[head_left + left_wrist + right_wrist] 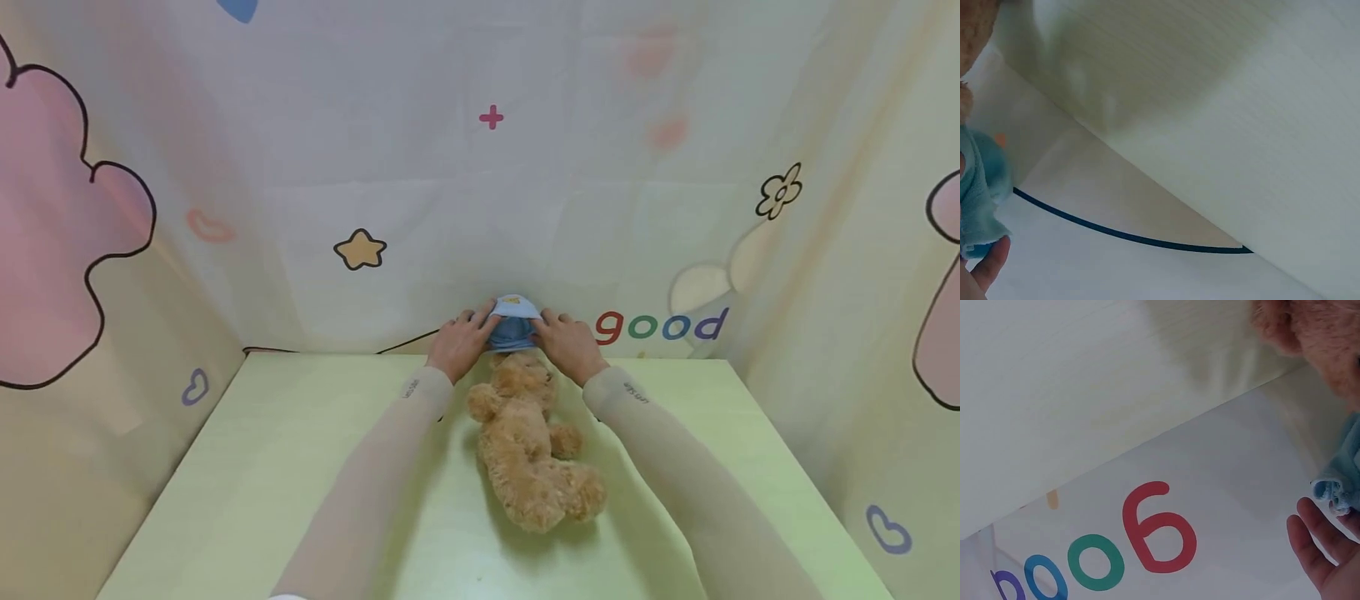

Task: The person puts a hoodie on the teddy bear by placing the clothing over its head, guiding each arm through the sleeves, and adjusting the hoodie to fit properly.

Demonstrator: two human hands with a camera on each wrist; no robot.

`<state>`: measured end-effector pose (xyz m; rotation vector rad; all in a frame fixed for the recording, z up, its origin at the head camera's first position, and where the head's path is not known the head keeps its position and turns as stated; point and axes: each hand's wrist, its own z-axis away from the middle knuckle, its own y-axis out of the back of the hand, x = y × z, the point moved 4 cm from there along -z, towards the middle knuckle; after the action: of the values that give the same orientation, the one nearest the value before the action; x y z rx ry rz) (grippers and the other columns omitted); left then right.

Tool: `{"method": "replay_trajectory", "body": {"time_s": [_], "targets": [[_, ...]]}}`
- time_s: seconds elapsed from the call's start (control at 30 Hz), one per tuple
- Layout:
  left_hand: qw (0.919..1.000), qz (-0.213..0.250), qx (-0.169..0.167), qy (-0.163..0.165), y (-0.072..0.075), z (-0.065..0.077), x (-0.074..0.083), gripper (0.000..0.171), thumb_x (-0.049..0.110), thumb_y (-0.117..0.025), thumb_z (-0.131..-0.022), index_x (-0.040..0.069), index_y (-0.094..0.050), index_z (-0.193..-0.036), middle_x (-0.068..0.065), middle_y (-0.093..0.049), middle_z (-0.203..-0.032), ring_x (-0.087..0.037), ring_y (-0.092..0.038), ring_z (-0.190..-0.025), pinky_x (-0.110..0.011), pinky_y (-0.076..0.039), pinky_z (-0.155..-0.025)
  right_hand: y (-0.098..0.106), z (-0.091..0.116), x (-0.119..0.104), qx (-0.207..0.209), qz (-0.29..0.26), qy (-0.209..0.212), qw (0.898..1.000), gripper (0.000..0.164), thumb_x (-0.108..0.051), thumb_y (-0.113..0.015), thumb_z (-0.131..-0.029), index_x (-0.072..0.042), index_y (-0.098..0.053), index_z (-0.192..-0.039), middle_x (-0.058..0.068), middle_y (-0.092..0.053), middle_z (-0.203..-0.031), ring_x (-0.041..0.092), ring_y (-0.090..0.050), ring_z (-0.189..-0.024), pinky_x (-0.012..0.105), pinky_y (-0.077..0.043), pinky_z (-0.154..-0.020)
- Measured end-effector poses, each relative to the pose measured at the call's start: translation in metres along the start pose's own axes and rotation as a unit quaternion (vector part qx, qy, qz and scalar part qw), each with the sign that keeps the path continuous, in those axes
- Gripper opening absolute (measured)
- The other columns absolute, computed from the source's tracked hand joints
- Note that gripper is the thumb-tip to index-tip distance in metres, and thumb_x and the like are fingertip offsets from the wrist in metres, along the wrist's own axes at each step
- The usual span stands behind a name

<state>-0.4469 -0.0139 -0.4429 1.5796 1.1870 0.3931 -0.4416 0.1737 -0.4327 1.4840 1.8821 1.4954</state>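
Observation:
A tan plush teddy bear [517, 450] lies on its back, head toward the rear wall and legs toward me. Just beyond its head, both hands hold up a small light-blue cloth garment [513, 335] with a yellow patch, its opening spread toward the bear. On its left side the edge is pinched by my left hand [459, 343]; my right hand [568, 343] pinches the opposite edge. The left wrist view catches the soft blue fabric [985, 181] at its left border, with a fingertip against it. In the right wrist view, two fingers [1313, 534] extend below the rolled blue hem.
The pale green tabletop [315, 467] ends at a printed cloth backdrop [420, 167], close behind the hands. Side curtains [862, 292] flank the table. Coloured letters spelling "good" [643, 325] are printed right of the right hand.

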Motion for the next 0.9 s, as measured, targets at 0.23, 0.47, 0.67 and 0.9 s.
{"method": "replay_trajectory", "body": {"time_s": [0.23,0.47,0.67,0.9], "targets": [[0.9999,-0.007,-0.007,0.005,-0.01,0.004,0.002,0.06,0.028,-0.062,-0.097,0.026,-0.033,-0.15,0.002,-0.015,-0.166,-0.022,-0.055,-0.126,-0.03,-0.057,-0.074,-0.011,-0.004,-0.007,-0.034,0.005,-0.009,0.999,0.034,-0.038,-0.061,-0.096,-0.015,-0.054,-0.121,0.009,-0.058,-0.111,0.027,-0.066,-0.084,0.04,-0.056,-0.062],[0.9987,-0.021,-0.048,0.0,-0.023,0.013,0.013,0.063,0.025,-0.06,-0.098,0.026,-0.03,-0.154,0.003,-0.016,-0.166,-0.024,-0.054,-0.129,-0.031,-0.058,-0.076,-0.027,0.003,-0.011,-0.072,0.014,-0.002,0.997,0.032,-0.035,-0.059,-0.099,-0.015,-0.054,-0.123,0.01,-0.06,-0.118,0.028,-0.066,-0.082,0.04,-0.057,-0.062],[0.9951,-0.039,-0.076,-0.051,-0.027,0.015,0.025,0.067,0.019,-0.063,-0.096,0.027,-0.029,-0.154,0.004,-0.022,-0.164,-0.023,-0.04,-0.142,-0.039,-0.047,-0.103,-0.038,0.018,-0.005,-0.108,-0.004,-0.001,0.994,0.021,-0.014,-0.059,-0.099,-0.016,-0.058,-0.119,0.011,-0.059,-0.106,0.029,-0.065,-0.077,0.042,-0.056,-0.06],[0.9909,0.087,-0.095,-0.039,-0.036,0.019,0.023,0.049,0.02,-0.056,-0.1,0.025,-0.043,-0.148,0.004,-0.048,-0.148,-0.022,-0.041,-0.136,-0.04,-0.039,-0.111,-0.04,0.031,-0.008,-0.112,-0.033,0.032,0.993,0.033,-0.008,-0.07,-0.09,-0.011,-0.057,-0.12,0.015,-0.046,-0.128,0.032,-0.053,-0.105,0.039,-0.055,-0.067]]}}
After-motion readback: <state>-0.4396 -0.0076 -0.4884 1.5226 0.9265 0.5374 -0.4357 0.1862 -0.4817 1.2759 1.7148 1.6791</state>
